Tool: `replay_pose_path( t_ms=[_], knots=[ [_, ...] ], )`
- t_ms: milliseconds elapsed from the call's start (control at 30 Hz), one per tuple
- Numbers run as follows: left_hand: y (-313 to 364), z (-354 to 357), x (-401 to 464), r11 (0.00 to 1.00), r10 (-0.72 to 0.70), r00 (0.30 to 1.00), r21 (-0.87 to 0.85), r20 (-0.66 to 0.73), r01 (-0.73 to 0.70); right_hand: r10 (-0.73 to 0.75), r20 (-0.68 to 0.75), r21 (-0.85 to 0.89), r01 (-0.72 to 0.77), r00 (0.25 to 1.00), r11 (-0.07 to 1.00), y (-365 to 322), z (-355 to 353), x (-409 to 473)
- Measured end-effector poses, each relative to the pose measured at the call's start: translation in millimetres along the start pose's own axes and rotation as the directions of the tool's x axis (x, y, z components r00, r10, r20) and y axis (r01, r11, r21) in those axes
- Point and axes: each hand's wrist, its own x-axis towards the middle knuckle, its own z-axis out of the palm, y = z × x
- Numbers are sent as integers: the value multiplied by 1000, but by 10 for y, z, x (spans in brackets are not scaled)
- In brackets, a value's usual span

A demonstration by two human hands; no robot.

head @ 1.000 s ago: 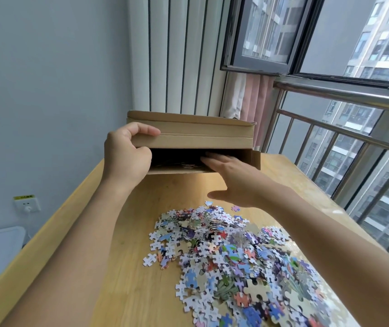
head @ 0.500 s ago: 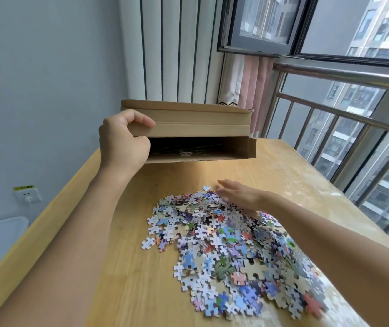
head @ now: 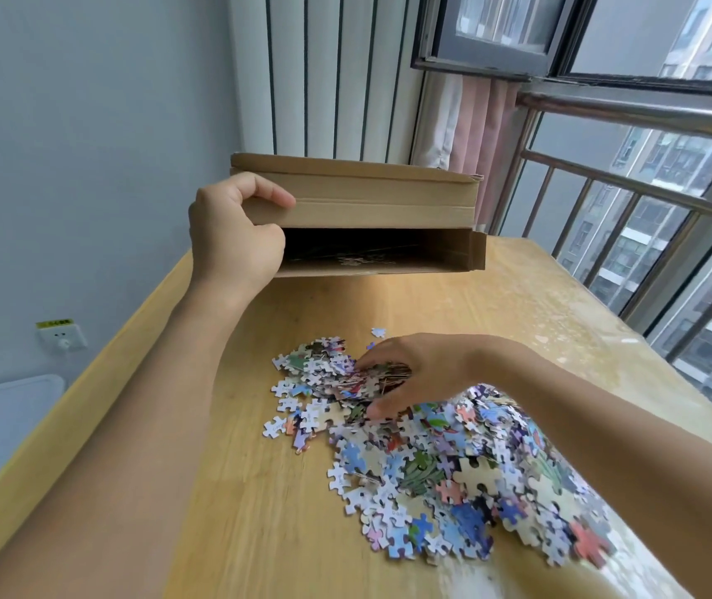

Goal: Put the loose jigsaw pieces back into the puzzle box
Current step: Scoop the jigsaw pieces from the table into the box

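A brown cardboard puzzle box (head: 371, 205) lies at the far end of the wooden table (head: 259, 490), its dark open side facing me with a few pieces inside. My left hand (head: 233, 235) grips the box's left end, thumb on the raised flap. A heap of colourful loose jigsaw pieces (head: 432, 460) spreads over the near right of the table. My right hand (head: 414, 369) rests on the heap's far edge, fingers curled around a clump of pieces.
A metal railing (head: 648, 201) and window run along the table's right side. Vertical blinds (head: 336, 75) and a pink curtain (head: 483, 136) hang behind the box. A wall socket (head: 62, 337) and a white bin (head: 4, 421) are at the left, below the table edge.
My right hand left the box opening, came back down to the heap and closed its fingers around pieces. My left hand kept its hold on the box.
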Motion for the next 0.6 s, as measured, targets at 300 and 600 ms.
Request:
replay_pose_path(
  t_ms=[300,600],
  knots=[
    [5,2,11,1000,3,1000,-13,0,-3,235,-195,217,-192,952,957,489,-37,297],
    [0,-2,-5,1000,16,1000,-2,-3,-16,34,41,42,-36,999,998,-102,-100,240]
  ],
)
